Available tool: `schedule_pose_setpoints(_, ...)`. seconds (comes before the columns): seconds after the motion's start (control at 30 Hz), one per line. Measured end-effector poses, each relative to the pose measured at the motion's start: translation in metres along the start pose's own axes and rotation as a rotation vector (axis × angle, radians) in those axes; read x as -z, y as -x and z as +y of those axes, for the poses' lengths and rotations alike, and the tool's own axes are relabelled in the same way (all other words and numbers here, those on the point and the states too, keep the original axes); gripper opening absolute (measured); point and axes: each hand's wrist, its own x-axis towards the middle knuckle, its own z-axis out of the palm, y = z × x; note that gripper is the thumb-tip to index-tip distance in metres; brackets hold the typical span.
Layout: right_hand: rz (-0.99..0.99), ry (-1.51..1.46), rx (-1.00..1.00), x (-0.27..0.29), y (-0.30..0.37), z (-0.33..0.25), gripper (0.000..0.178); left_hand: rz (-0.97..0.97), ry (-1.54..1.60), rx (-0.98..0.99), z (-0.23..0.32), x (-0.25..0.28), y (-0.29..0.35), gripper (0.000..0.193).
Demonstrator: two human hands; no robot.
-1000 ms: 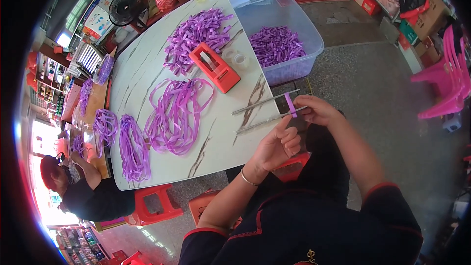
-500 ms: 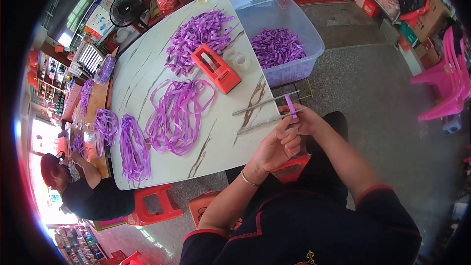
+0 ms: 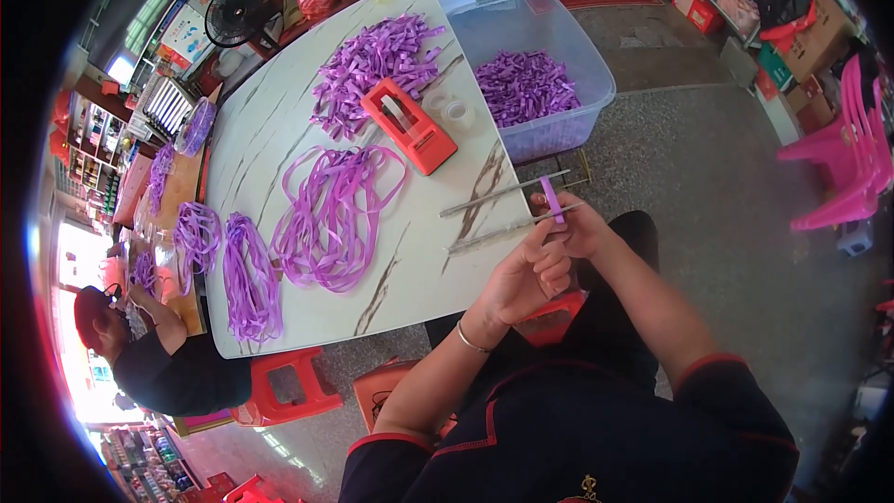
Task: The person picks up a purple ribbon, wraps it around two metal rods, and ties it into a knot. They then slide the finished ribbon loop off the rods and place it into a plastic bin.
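1. We see the purple strip spanning two metal rods, just past the edge of the table; whether it loops round, we cannot tell.
2. Left hand: fingers mostly curled, tips at the strip's lower end; we cannot tell if they pinch it.
3. Right hand: partly closed, beside the strip; its grip is hidden.
4. We note a red tape dispenser on the table, just beside a heap of purple ribbon pieces.
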Motion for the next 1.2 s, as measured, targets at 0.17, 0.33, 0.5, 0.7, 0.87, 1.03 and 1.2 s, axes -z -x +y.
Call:
schedule_pose_setpoints(0.17, -0.128, 0.019, 0.131, -0.007, -0.005, 0.012, 0.027, 0.002, -0.033, 0.014, 0.002, 0.001, 0.001, 0.035)
schedule_pose_setpoints(0.33, -0.198, 0.075, 0.145, 0.006, -0.011, 0.015, 0.025, 0.013, -0.055, 0.003, 0.000, -0.001, -0.001, 0.035)
schedule_pose_setpoints(0.5, -0.258, 0.018, 0.123, 0.013, -0.011, 0.016, 0.020, 0.016, -0.067, 0.011, 0.001, 0.000, 0.000, 0.036)
schedule_pose_setpoints(0.7, 0.028, 0.148, 0.159, 0.009, -0.002, 0.005, 0.018, 0.021, -0.049, 0.020, 0.001, -0.002, 0.000, 0.038)
schedule_pose_setpoints(0.87, 0.259, 0.365, 0.173, -0.016, 0.012, -0.009, 0.018, 0.023, -0.051, 0.006, 0.000, -0.002, 0.001, 0.040)
schedule_pose_setpoints(1.03, 0.251, 0.578, 0.134, -0.034, 0.027, -0.030, 0.024, 0.025, -0.048, -0.006, 0.000, 0.004, 0.001, 0.041)
schedule_pose_setpoints(1.2, 0.101, 0.438, 0.043, -0.028, 0.037, -0.044, 0.030, 0.022, -0.051, 0.004, 0.000, 0.002, 0.000, 0.041)
